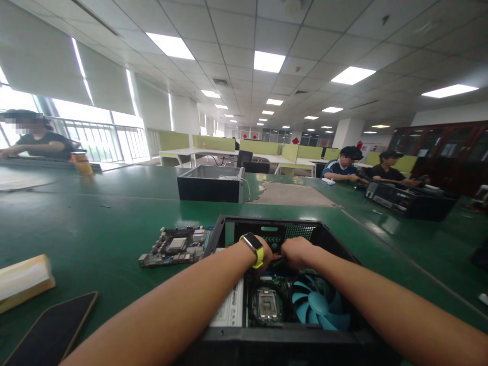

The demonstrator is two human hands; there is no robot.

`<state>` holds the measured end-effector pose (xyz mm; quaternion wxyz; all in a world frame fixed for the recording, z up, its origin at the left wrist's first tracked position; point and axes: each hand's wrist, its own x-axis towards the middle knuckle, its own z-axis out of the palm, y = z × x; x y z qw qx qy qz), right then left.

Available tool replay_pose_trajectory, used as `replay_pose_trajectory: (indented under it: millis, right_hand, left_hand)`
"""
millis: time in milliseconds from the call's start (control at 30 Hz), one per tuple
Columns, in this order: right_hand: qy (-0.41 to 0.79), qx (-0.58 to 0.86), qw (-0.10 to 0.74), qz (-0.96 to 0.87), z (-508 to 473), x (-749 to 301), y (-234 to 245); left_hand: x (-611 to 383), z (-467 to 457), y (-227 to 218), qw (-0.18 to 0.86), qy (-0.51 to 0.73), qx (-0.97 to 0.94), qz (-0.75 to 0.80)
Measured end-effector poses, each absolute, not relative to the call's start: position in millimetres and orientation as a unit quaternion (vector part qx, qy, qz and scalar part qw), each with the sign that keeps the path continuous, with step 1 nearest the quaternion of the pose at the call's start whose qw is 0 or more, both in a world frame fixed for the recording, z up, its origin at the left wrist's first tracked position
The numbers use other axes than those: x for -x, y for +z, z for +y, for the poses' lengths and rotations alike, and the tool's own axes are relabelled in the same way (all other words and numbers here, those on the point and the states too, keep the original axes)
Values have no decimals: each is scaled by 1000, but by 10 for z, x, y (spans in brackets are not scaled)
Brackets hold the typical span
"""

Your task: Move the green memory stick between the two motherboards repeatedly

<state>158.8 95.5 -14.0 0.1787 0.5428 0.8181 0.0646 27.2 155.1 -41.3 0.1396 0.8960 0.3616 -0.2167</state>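
An open black computer case (229, 229) lies on the green table in front of me. Both my arms reach into it. My left hand (267, 256), with a yellow-strapped watch (254, 248) on the wrist, is bent down at the case's far end and its fingers are hidden. My right hand (296, 251) is curled closed right beside it; what it grips is hidden. Below the hands sit a blue fan (320, 305) and a bare CPU socket (267, 305) on the mounted board.
A loose motherboard (177, 246) lies left of the case. A phone (53, 330) and a pale box (23, 279) lie near left. Another open case (211, 185) stands further back. Three people sit at the table's far left and far right.
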Motion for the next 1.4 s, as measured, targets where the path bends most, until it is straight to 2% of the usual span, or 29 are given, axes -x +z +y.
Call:
replay_pose_trajectory:
  millis: [100,600,833,967,1233,1333,1400]
  right_hand:
    - [83,-549,157,816,981,-1612,-126]
    - [63,-574,181,796,1052,-1653,-225]
    - [63,-581,180,791,1014,-1639,-97]
    - [51,-583,164,794,997,-1641,-27]
    - [51,-586,176,789,1001,-1647,10]
    - [48,-593,166,787,998,-1663,12]
    - [44,-596,138,790,1004,-1673,2]
  left_hand:
    - [-276,1534,-353,122,-297,-879,352]
    - [-294,1455,-197,115,-317,-884,323]
    - [-244,1511,-236,186,-216,-889,358]
    - [-224,1435,-88,153,-280,-891,324]
    - [-189,1327,59,104,-282,-902,312]
    - [-105,1289,263,105,-223,-923,297]
    - [44,1305,455,156,-115,-940,281]
